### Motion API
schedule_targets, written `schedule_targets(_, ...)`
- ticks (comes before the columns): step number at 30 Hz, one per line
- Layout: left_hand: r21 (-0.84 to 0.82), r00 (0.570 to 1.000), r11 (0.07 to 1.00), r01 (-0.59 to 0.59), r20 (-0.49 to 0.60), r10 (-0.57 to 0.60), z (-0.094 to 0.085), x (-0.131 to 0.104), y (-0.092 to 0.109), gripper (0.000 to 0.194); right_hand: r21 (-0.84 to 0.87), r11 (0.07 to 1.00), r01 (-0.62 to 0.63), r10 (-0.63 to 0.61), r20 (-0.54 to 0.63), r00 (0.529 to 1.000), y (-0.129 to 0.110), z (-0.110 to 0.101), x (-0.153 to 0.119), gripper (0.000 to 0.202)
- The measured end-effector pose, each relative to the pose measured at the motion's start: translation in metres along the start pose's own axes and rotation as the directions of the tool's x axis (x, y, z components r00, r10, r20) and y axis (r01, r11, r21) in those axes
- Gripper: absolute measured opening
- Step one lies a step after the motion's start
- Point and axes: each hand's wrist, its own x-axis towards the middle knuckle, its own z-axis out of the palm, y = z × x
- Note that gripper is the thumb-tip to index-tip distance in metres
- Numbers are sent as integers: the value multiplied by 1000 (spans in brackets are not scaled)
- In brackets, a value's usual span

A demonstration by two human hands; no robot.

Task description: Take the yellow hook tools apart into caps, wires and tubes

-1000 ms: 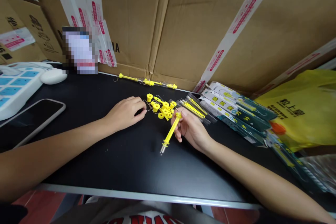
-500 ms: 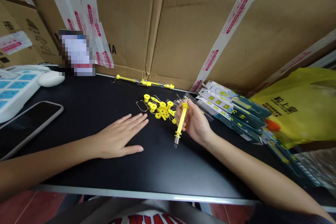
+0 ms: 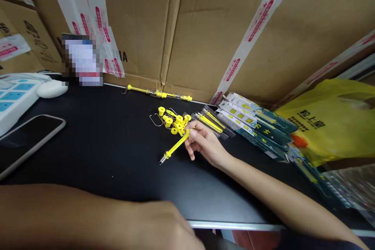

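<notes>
My right hand (image 3: 203,142) is closed, thumb and fingertips pinching the upper end of a yellow spring scale rod (image 3: 176,145). The rod slants down to the left, its metal-tipped end above the black table. Just behind that hand lies a pile of yellow plastic caps (image 3: 168,122) with bent wire hooks (image 3: 155,120) among them. My left hand (image 3: 166,224) is at the table's front edge, blurred, with its fingers out of sight. Right of the pile, more yellow rods (image 3: 209,121) lie beside clear tubes.
Along the cardboard wall lie assembled yellow spring scales (image 3: 159,93). Printed boxes (image 3: 254,125) and a yellow bag (image 3: 316,117) are on the right. On the left are a phone (image 3: 32,140), a power strip (image 3: 14,99) and a white mouse-shaped object (image 3: 52,89).
My left hand has left the tabletop, where it lay flat, and come back to the near edge. My right hand has moved left, swinging the rod's metal tip leftward.
</notes>
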Motion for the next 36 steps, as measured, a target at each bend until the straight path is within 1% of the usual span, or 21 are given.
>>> schedule_targets(2, 181, 968, 980, 80, -247, -33, -20, -5, -11, 21, -1, 1000, 8, -8, 32, 999, 1, 0, -1, 26)
schedule_targets(3, 224, 897, 956, 189, -436, -76, -32, -7, -20, 19, 2, 1000, 12, -12, 52, 999, 1, 1, -1, 27)
schedule_targets(4, 232, 783, 902, 364, -600, -162, -43, -8, -29, 16, 5, 1000, 15, -16, 73, 997, 2, 1, -2, 28)
schedule_targets(5, 242, 709, 831, 501, -666, -233, -52, -10, -39, 22, 7, 1000, 19, -19, 90, 996, 2, 2, -2, 29)
schedule_targets(6, 255, 688, 779, 573, -667, -287, -58, -11, -47, 32, 7, 1000, 21, -21, 104, 994, 3, 3, -3, 30)
schedule_targets(7, 271, 699, 748, 606, -630, -338, -62, -11, -53, 35, 6, 1000, 20, -21, 115, 993, 3, 3, -4, 30)
schedule_targets(11, 299, 758, 735, 608, -492, -428, -62, -12, -63, 17, -8, 1000, 8, -7, 144, 990, 6, 5, -5, 29)
schedule_targets(13, 313, 773, 738, 598, -467, -429, -59, -14, -65, 19, -17, 1000, -1, 3, 143, 990, 6, 5, -5, 29)
schedule_targets(15, 318, 775, 738, 595, -469, -423, -58, -19, -68, 30, -18, 1000, -2, 4, 121, 993, 6, 4, -5, 29)
schedule_targets(18, 330, 751, 692, 642, -456, -479, -55, -36, -70, 59, 0, 1000, 7, -7, 53, 999, 4, 2, -3, 29)
schedule_targets(20, 324, 690, 615, 719, -440, -574, -51, -49, -64, 69, 26, 999, 19, -19, 3, 1000, 2, -1, -1, 27)
schedule_targets(21, 317, 675, 599, 736, -413, -611, -49, -54, -56, 70, 41, 999, 25, -24, -18, 1000, 2, -3, 0, 26)
schedule_targets(22, 321, 699, 621, 715, -351, -623, -46, -58, -46, 70, 57, 998, 29, -27, -34, 999, 1, -4, 1, 24)
schedule_targets(25, 246, 863, 830, 501, -71, -500, -34, -56, -8, 70, 91, 996, 25, -22, -40, 999, 0, -5, 4, 22)
schedule_targets(27, 101, 944, 944, 314, 74, -322, -26, -46, 13, 50, 91, 996, 7, -6, -5, 1000, 0, -3, 4, 24)
schedule_targets(28, 16, 976, 982, 190, 105, -191, -23, -39, 19, 39, 86, 996, -8, 6, 21, 1000, 0, -2, 4, 25)
schedule_targets(29, -37, 989, 992, 121, 90, -117, -22, -33, 21, 31, 79, 997, -23, 19, 50, 999, 0, -1, 3, 26)
schedule_targets(30, -53, 998, 997, 64, 16, -63, -23, -28, 19, 28, 75, 996, -40, 34, 79, 996, 1, 1, 2, 27)
schedule_targets(32, 118, 976, 987, 110, -201, -84, -32, -20, 6, 28, 84, 994, -67, 56, 121, 991, 1, 3, -1, 28)
schedule_targets(34, 270, 871, 899, 344, -449, -199, -44, -14, -16, 30, 99, 991, -90, 74, 155, 985, 3, 5, -3, 29)
schedule_targets(36, 256, 736, 783, 567, -584, -342, -55, -10, -38, 33, 105, 988, -117, 98, 177, 979, 5, 6, -4, 29)
